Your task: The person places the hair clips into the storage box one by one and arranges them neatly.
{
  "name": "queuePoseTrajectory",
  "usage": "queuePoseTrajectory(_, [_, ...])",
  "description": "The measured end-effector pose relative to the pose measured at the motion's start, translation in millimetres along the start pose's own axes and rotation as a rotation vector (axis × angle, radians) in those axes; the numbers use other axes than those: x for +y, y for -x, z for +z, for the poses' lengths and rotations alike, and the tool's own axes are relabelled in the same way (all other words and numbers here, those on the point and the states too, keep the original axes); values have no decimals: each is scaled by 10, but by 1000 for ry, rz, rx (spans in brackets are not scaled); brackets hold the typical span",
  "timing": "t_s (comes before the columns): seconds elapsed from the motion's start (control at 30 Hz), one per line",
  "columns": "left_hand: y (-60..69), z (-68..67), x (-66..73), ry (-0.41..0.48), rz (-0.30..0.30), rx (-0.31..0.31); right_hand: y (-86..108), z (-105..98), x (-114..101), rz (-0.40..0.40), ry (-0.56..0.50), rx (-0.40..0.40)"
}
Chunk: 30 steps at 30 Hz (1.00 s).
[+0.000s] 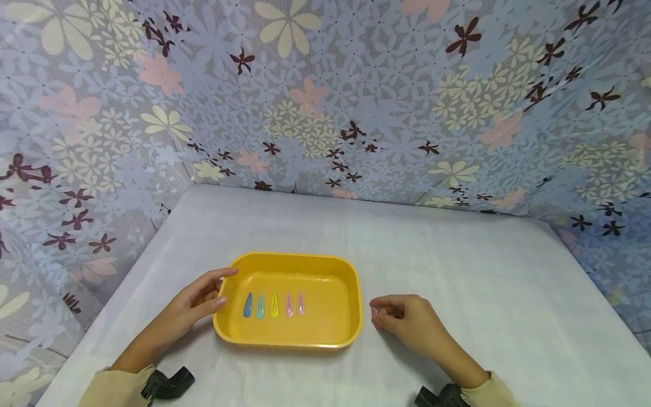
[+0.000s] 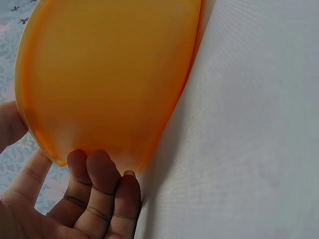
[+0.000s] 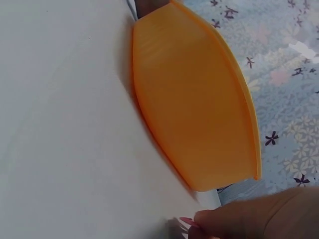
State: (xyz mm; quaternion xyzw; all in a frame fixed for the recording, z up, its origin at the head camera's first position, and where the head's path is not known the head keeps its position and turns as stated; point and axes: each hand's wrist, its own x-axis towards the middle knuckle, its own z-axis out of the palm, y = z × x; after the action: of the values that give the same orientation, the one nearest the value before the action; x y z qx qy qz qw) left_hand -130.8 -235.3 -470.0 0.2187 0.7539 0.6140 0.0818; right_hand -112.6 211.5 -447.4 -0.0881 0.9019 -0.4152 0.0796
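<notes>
A yellow tray (image 1: 330, 308) stands on the white-covered table, also seen from outside as an orange wall in the left wrist view (image 2: 109, 84) and right wrist view (image 3: 189, 99). Snap hair clips lie in a row inside it: a blue one (image 1: 247, 305), a light blue one (image 1: 260, 307), a yellow one (image 1: 274, 306) and two pink ones (image 1: 289, 305). My left hand (image 1: 190, 299) grips the tray's left end, thumb at the rim, several fingertips against the outer wall. Right of the tray, my right hand (image 1: 414, 322) pinches a pink hair clip (image 1: 374, 311), mostly hidden by the fingers.
White cloth (image 1: 458, 254) covers the table around the tray. A flowered curtain (image 1: 356, 102) hangs along the back and sides. Dark wrist devices (image 1: 168, 384) sit at both sleeves.
</notes>
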Motion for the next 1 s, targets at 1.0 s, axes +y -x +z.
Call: queuePoseTrajectory(1.0, [4,5,12,2,-38,16,-194,-167,-565,-102,-118,119])
